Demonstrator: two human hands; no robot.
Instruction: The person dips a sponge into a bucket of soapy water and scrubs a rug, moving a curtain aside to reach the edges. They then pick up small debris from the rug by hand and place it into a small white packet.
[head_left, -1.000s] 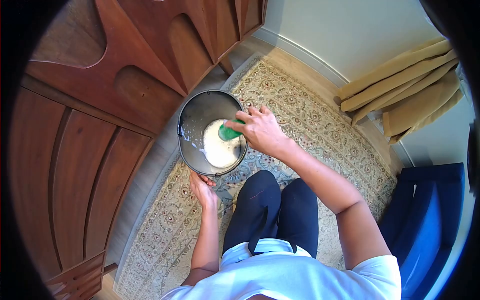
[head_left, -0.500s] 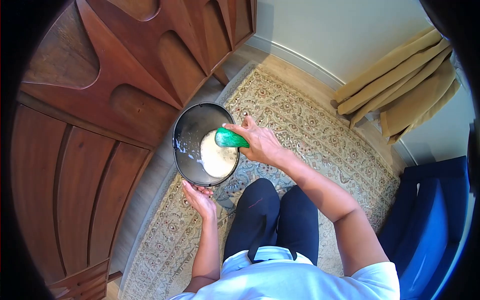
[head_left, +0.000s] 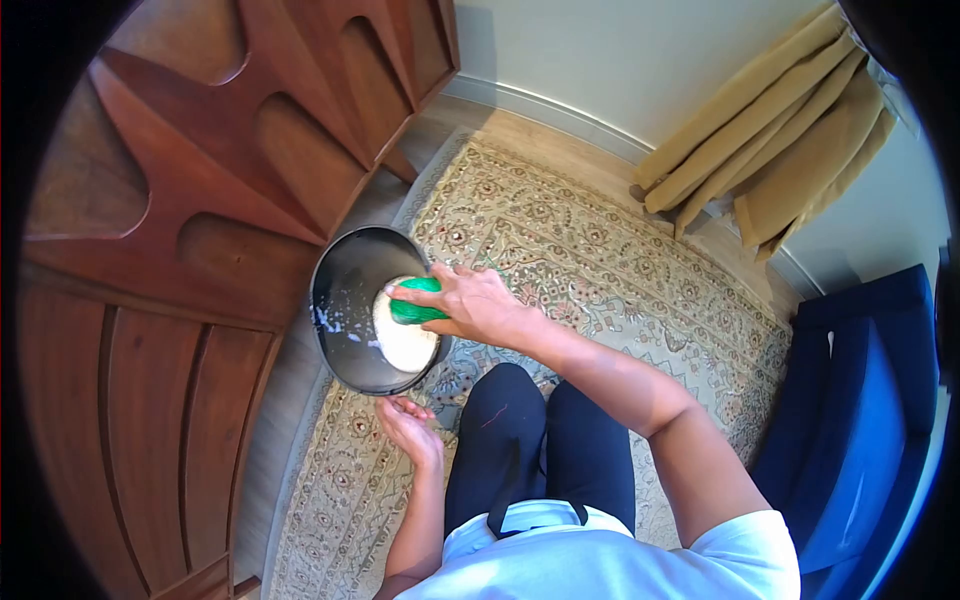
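Note:
A black bucket (head_left: 338,270) leans at an angle beside the wooden cabinet, with whitish foamy liquid (head_left: 402,345) in its bottom. Foam spatters cling to its inner wall. My right hand (head_left: 478,305) reaches over the rim, its fingers wrapped round a green scrubbing sponge (head_left: 414,300) just above the liquid; whether the two touch is hard to tell. My left hand (head_left: 412,432) is palm up at the bucket's near edge, fingers curled against its outside below the rim. Part of that grip is hidden by the bucket.
A carved wooden cabinet (head_left: 190,190) stands close along the left. Under me lies a patterned rug (head_left: 590,230). Tan curtains (head_left: 760,140) hang at the upper right, and a blue upholstered seat (head_left: 850,420) is at the right.
My right hand has carried the green sponge lower over the liquid, its fingers now spread across it. The view has shifted, and the bucket and my left hand sit lower in it.

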